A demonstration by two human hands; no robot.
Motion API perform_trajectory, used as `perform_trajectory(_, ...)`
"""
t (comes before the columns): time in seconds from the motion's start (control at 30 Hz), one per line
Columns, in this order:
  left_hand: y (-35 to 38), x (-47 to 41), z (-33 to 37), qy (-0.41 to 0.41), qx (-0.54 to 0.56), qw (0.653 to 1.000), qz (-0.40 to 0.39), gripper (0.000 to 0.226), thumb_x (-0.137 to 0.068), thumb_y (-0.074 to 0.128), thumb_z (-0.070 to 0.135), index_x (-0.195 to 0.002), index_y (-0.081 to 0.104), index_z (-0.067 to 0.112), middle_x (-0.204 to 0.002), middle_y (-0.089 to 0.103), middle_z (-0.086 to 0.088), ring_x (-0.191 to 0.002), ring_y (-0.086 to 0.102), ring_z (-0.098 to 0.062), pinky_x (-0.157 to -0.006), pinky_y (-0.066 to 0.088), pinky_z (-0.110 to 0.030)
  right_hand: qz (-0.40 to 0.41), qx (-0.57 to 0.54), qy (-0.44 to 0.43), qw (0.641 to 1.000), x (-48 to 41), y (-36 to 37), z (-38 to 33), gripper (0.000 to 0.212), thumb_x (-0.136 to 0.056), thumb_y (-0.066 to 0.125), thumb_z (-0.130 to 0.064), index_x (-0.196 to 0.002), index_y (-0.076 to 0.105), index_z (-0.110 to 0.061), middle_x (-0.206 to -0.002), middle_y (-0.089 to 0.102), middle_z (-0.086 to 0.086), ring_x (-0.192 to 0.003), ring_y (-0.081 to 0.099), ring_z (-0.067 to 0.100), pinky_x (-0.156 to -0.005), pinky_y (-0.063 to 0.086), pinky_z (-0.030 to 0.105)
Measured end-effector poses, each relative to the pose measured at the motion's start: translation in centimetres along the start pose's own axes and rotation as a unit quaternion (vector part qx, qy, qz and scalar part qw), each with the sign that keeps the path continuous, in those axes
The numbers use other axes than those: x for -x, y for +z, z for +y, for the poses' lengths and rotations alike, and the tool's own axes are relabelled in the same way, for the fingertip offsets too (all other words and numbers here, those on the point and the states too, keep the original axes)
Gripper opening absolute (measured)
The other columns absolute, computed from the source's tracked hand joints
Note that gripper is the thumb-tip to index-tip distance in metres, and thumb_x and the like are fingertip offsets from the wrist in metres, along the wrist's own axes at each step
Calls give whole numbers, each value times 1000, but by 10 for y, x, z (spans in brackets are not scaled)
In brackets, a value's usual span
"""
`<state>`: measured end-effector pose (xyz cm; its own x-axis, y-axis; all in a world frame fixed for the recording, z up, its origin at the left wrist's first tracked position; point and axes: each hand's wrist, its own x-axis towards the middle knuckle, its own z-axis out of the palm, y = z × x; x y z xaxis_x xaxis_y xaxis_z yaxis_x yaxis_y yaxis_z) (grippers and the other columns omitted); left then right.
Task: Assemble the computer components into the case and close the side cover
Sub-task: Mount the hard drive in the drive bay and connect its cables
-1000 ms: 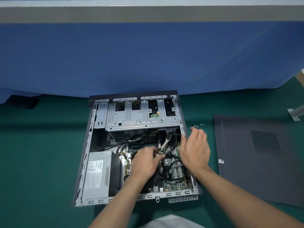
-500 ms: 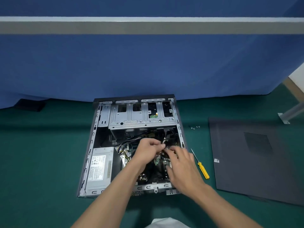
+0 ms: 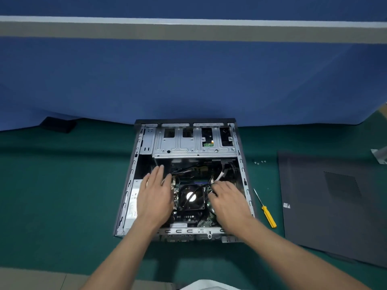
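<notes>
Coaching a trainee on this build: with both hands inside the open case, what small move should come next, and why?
Probably use the right hand to lift the black cable off the fan, since it appears to cross the fan's top. The left hand lies flat and idle, and the side cover lies on the table beside the case, so closing comes later.

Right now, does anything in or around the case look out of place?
One thing: a black cable lies across the CPU fan, where it could foul the blades. Otherwise nothing looks damaged or spilled.
</notes>
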<state>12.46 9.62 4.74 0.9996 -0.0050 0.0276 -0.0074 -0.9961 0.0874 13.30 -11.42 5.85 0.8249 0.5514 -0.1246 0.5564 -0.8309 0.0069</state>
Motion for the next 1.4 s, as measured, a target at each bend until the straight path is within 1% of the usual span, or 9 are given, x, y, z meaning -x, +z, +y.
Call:
perform_trajectory(0.07, 7, 9, -15, -18, 20, 999, -46, 61, -99, 47, 36, -152, 25, 15, -162, 10, -11, -150, 3, -23, -120, 2, -36, -111, 2, 38, 993, -16, -2, 3, 1, -79, 59, -14, -79, 60, -14, -76, 63, 2, -71, 59, 21, -90, 49, 40)
perform_trajectory(0.2, 13, 18, -23, -5, 80, 994, -76, 65, -100, 43, 43, -154, 16, 20, -163, -7, -4, -147, -15, -17, -117, -10, -31, -118, -136, 267, 947, -49, 4, 3, 39, -96, 43, -45, -71, 45, -15, -83, 67, 4, -74, 62, 25, -82, 44, 37)
perform_trajectory(0.4, 9, 11, -18, -35, 147, 986, -65, 49, -99, 48, 35, -145, 41, 19, -163, 6, -4, -150, -5, -17, -114, -9, -27, 25, -405, 537, 739, -79, 4, 0, 19, -93, 56, -21, -101, 59, -5, -98, 65, 15, -76, 56, 28, -64, 42, 31)
perform_trajectory(0.6, 6, -2, 18, 40, 142, 986, -72, 32, -97, 53, 36, -125, 61, 22, -132, 60, 2, -125, 49, -17, -110, 28, -33, 59, -584, 526, 615, -70, -4, 26, 13, -88, 63, -5, -75, 63, -5, -72, 59, 9, -65, 52, 22, -63, 43, 32)
perform_trajectory(0.87, -4, -21, 68, -9, 236, 941, -242, 24, -94, 60, 39, -108, 69, 22, -100, 69, -3, -103, 61, -28, -85, 50, -38, 20, -766, 483, 424, -60, -20, 44, 13, -85, 58, 11, -96, 64, 11, -79, 68, 18, -53, 53, 15, -37, 42, 17)
perform_trajectory(1.03, -16, -33, 80, -38, 336, 901, -273, 46, -90, 68, 27, -46, 56, 23, -44, 51, 12, -52, 47, -7, -56, 37, -26, 48, -816, 429, 385, -48, -23, 48, 16, -91, 56, 2, -106, 58, 9, -83, 72, 21, -64, 65, 21, -48, 48, 22)
perform_trajectory(1.2, -41, -50, 89, -32, 420, 851, -312, 29, -90, 67, 21, -63, 64, 15, -55, 63, 9, -50, 47, -8, -55, 37, -25, -21, -817, 327, 473, -13, -23, 37, 27, -96, 55, -27, -102, 63, -2, -75, 69, 6, -65, 65, 16, -67, 53, 30)
perform_trajectory(1.3, -50, -56, 99, -63, 499, 811, -298, 28, -88, 68, 16, -73, 64, -7, -73, 70, -12, -62, 53, -18, -67, 45, -30, -16, -850, 284, 443, 1, -28, 31, 32, -91, 59, -36, -95, 71, -7, -64, 63, 1, -62, 62, 14, -68, 53, 33)
perform_trajectory(1.4, -53, -59, 110, -102, 552, 786, -260, 24, -87, 68, 13, -78, 68, -9, -73, 68, -10, -65, 57, -15, -70, 48, -27, -68, -862, 240, 441, 15, -36, 31, 41, -87, 64, -47, -106, 71, -11, -98, 72, 14, -89, 69, 34, -73, 57, 40)
